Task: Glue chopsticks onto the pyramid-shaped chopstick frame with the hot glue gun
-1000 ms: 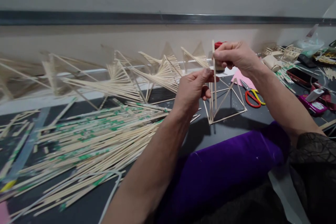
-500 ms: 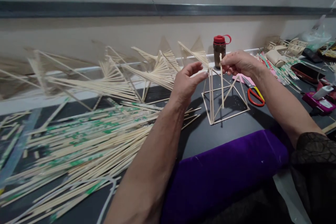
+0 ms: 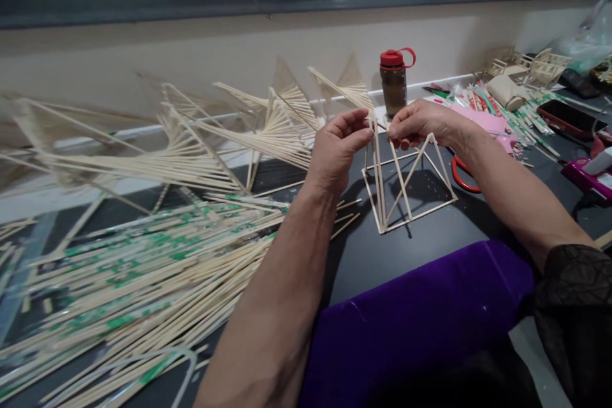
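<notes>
My left hand has its thumb and fingers closed around the top of the upright sticks of a small wooden stick frame. This frame has a four-sided base on the dark table, with slanting sticks rising to peaks. In my right hand a single thin wooden stick is pinched near its upper end. It leans down across the front of the frame, its upper end close to the left hand's fingertips. Scissors with red handles lie partly hidden behind my right forearm.
Many loose sticks, some in green-marked wrappers, cover the left of the table. Twisted stick models stand along the wall. A red-capped bottle is behind my hands. Purple cloth lies in front; a phone is at right.
My right hand has moved left and down, bringing the stick's top close to my left hand; its lower end is nearer the frame's front edge. The view has shifted slightly.
</notes>
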Action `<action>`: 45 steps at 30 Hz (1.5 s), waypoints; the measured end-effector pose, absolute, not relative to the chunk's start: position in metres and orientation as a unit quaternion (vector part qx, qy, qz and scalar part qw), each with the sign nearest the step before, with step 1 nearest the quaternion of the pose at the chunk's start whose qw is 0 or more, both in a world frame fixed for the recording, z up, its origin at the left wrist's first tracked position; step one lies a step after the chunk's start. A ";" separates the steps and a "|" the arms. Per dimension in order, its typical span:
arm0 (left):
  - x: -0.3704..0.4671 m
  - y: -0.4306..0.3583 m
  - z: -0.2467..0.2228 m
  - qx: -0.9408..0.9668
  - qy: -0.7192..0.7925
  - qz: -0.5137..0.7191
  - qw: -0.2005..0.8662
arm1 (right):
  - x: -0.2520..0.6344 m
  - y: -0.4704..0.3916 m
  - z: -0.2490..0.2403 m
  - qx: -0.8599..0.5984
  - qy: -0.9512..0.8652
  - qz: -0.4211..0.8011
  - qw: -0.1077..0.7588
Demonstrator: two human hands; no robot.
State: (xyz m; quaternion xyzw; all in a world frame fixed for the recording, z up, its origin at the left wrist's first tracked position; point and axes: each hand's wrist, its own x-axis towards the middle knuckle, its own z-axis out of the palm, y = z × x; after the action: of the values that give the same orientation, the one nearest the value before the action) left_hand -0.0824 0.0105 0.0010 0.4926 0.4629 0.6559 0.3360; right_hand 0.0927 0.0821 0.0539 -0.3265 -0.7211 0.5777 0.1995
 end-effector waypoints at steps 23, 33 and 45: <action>-0.082 0.009 -0.001 0.472 0.448 0.666 0.365 | 0.085 0.086 0.047 -0.307 -0.725 0.586 0.192; -0.083 0.009 0.000 0.479 0.460 0.657 0.357 | 0.082 0.079 0.052 -0.326 -0.719 0.585 0.186; -0.082 0.006 0.002 0.481 0.473 0.648 0.354 | 0.081 0.084 0.046 -0.320 -0.720 0.588 0.183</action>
State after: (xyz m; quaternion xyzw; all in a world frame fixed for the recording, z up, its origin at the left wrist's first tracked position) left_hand -0.0817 0.0059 0.0019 0.4814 0.4729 0.6476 0.3539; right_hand 0.0812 0.0839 0.0459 -0.3198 -0.7200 0.5882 0.1827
